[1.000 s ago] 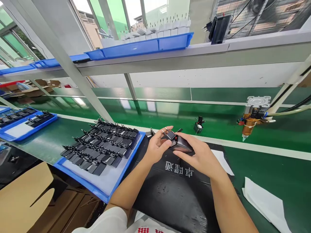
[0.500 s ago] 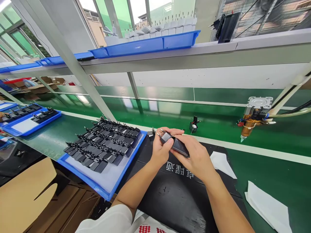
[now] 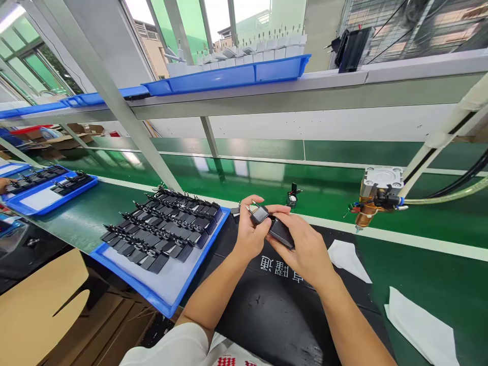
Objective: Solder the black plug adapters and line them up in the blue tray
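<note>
My left hand (image 3: 249, 234) pinches a small black plug piece (image 3: 260, 215) with two metal pins pointing up and left. My right hand (image 3: 301, 241) is closed around a black rectangular casing (image 3: 281, 233). The two pieces meet or nearly meet between my fingers; whether they are joined I cannot tell. Both hands are above a black mat (image 3: 267, 315) with white characters. To their left lies a blue tray (image 3: 168, 308), lined in white, with rows of black adapters (image 3: 156, 229).
An orange nozzle device (image 3: 368, 208) hangs from an arm at right. A small black unit (image 3: 293, 197) is on the green surface behind my hands. White cloths (image 3: 347, 259) lie at right. A shelf (image 3: 236, 104) crosses above; a person's hand (image 3: 5, 184) shows far left.
The nozzle device has shifted left and slightly down in view. The small black unit appears further left. My left fingers have moved slightly on the plug piece, with one finger now raised.
</note>
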Demonstrator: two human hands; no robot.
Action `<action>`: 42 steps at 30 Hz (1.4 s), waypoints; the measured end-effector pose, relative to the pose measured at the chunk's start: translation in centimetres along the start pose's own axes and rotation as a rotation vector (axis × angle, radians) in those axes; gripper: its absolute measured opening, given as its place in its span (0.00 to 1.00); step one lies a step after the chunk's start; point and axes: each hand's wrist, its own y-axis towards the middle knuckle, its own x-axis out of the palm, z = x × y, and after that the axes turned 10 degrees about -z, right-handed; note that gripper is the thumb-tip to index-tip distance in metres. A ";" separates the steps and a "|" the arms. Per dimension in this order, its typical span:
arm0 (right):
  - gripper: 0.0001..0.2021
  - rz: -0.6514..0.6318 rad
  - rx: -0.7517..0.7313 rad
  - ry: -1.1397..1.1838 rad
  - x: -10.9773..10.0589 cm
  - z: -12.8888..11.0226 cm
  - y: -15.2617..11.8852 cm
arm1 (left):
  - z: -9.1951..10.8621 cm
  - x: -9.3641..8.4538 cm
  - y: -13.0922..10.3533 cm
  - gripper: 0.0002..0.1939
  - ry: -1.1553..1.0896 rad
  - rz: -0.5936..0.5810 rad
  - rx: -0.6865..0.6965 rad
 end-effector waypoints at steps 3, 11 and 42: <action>0.23 0.007 -0.003 -0.014 0.0 0.0 0.0 | -0.1 0.4 -0.2 0.19 0.006 -0.003 0.039; 0.19 0.012 0.001 0.032 -0.3 0.1 0.1 | 1.1 -0.5 -0.2 0.45 0.014 -0.201 0.036; 0.19 0.013 -0.077 0.046 0.5 0.1 0.0 | 0.0 -3.3 -1.4 0.09 0.427 -0.211 0.421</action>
